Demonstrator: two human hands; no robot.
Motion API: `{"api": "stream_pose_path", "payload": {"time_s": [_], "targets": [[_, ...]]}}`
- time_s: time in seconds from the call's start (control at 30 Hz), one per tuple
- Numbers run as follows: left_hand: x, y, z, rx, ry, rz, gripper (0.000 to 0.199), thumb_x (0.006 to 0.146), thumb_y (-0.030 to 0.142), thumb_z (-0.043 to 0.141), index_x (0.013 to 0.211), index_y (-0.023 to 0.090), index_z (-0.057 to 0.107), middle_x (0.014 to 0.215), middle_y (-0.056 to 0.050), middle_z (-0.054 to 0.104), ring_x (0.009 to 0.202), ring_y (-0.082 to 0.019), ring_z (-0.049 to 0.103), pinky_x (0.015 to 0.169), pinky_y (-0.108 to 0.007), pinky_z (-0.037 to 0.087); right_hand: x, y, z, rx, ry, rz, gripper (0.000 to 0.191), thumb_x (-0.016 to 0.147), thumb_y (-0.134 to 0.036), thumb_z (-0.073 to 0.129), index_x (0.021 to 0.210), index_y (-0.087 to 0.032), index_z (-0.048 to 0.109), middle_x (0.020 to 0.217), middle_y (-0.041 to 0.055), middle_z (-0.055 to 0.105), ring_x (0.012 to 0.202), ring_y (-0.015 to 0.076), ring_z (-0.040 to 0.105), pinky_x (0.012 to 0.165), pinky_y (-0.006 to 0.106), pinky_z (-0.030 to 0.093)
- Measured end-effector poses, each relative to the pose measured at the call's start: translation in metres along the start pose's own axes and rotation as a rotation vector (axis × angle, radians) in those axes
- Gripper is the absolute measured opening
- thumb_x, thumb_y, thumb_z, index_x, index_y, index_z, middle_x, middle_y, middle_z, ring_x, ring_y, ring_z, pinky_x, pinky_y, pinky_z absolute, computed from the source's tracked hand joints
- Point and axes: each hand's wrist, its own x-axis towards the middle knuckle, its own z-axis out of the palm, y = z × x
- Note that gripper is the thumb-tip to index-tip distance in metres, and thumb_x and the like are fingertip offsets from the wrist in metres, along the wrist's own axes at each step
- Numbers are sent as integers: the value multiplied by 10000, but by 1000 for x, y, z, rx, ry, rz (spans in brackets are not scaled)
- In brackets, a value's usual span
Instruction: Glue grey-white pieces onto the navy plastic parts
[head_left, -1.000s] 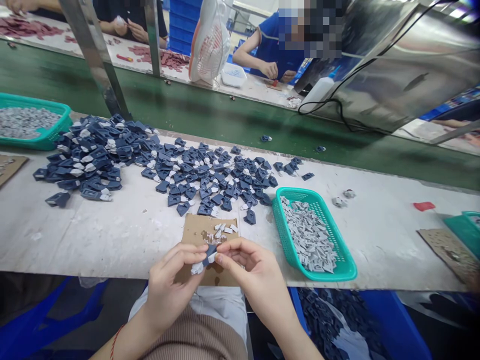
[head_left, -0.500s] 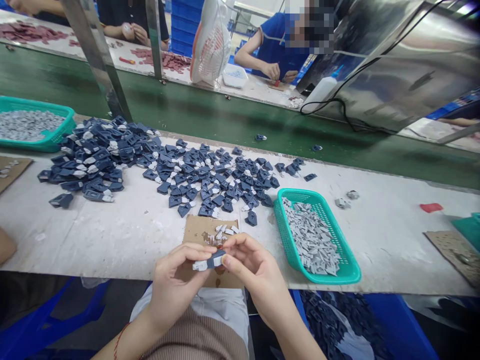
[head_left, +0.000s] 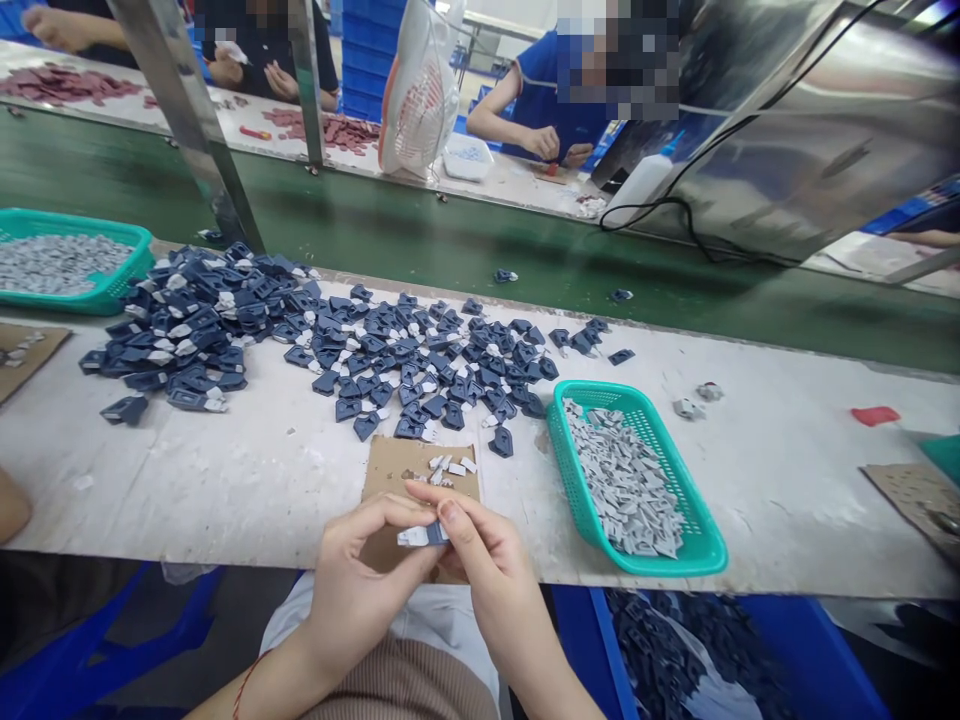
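Observation:
Between my two hands is a small navy and light-grey plastic part point(head_left: 421, 536), held above the table's front edge. My left hand point(head_left: 367, 565) pinches it between thumb and fingers, with its grey end pointing left. The fingers of my right hand point(head_left: 487, 550) close over its right end, the thumb lying along the top and hiding that side. Just beyond my fingertips, a piece of brown cardboard point(head_left: 386, 458) carries several loose light-grey pieces point(head_left: 450, 466). Farther back lies a wide pile of similar navy parts point(head_left: 412, 360), many with grey ends.
A green basket point(head_left: 694, 490) of grey pieces stands to my right; another green basket point(head_left: 112, 295) is at far left. Past the table runs a green conveyor belt point(head_left: 390, 235) with a few parts on it. Below right is a blue bin point(head_left: 810, 650). Co-workers sit opposite.
My right thumb and fingers have shifted left and closed over the part's right end, covering more of it. The parts on the belt have moved slightly left.

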Motion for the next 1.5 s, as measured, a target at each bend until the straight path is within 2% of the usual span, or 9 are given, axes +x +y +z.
{"api": "stream_pose_path", "payload": {"time_s": [0.27,0.43,0.6,0.77,0.93,1.0,1.1,1.3,1.5], "targets": [[14,11,-1,197,-211,155,272,829,39,639,1015,224,709,967,-45,749,924,-184,718,821,-267,587,2,-3,-4,19,100,62,561,748,-730,658,950,-230,809,1056,119,764,969,302,688,768,377,588],[28,11,-4,258,-358,274,261,856,59,643,1045,207,746,840,-46,675,749,-144,658,672,-233,553,4,0,-15,-26,185,83,663,816,-786,497,951,-217,809,751,83,717,709,247,663,594,341,559],[33,7,4,207,-384,283,278,867,44,642,1070,202,748,928,-78,730,901,-173,702,791,-256,567,2,8,-23,-49,183,39,612,859,-738,495,1008,-227,796,650,32,619,591,193,563,555,311,500],[54,-1,5,272,-313,295,236,848,94,672,996,226,798,755,-35,712,675,-139,659,621,-226,538,4,0,-51,-197,96,-146,537,937,-625,461,1091,-217,776,598,-2,539,564,183,505,610,330,468],[131,-5,-13,477,-103,96,177,795,313,748,924,215,819,746,-41,754,649,-171,661,583,-258,533,22,-25,-147,-710,489,-288,377,913,-466,522,1068,-213,754,948,94,730,780,262,643,687,362,491],[172,-6,-19,618,14,16,245,760,371,764,924,195,813,814,-55,783,726,-201,699,664,-283,564,37,-32,-186,-1002,529,-260,393,932,-413,448,1079,-185,732,1033,130,725,789,263,650,681,368,498],[235,-11,-25,716,70,-11,250,737,327,751,917,160,796,878,-74,794,838,-237,728,758,-297,583,63,-37,-221,-1116,461,-241,333,893,-329,482,1031,-164,736,1055,151,722,844,284,671,733,388,505],[336,-34,-31,897,103,-91,233,804,221,660,985,107,752,844,-103,783,805,-237,743,778,-326,598,93,-40,-233,-1219,293,-237,243,867,-295,547,946,-164,735,976,130,725,869,301,677,744,395,513],[377,-52,-37,1139,40,-124,181,924,286,652,986,122,696,1030,-75,731,971,-211,695,897,-430,554,89,-38,-235,-1260,270,-223,240,912,-339,530,954,-191,713,1020,122,723,922,313,680,734,405,537]]}}
